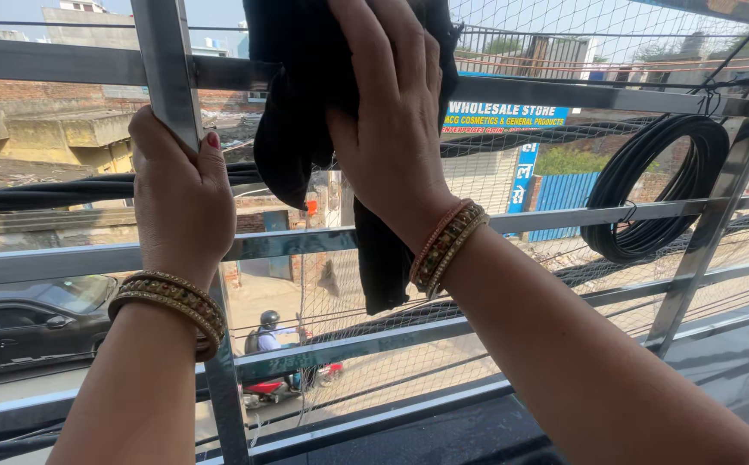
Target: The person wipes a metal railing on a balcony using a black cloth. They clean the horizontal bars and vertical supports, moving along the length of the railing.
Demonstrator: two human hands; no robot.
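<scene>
**Dark cloth pressed to a steel window grille**

The right hand lies flat, fingers together, against a black cloth, pressing it onto the top horizontal bar of a steel grille. The cloth bunches under the palm, and a long end hangs down past the wrist, just over the middle bar. The left hand is wrapped around the grille's upright post, fingers curled behind it and the thumb in front, with a red-painted nail showing. Both wrists carry stacks of beaded bangles.

A fine mesh net stretches behind the bars. To the right, a coil of black cable hangs on the grille, touching the middle bar. Thick black cables run across the left side, behind the post.

Beyond the grille, lower down, lies a street: a dark car at the left, and a helmeted rider on a red scooter just beside the post. Brick buildings and a blue shop sign stand on the far side.
</scene>
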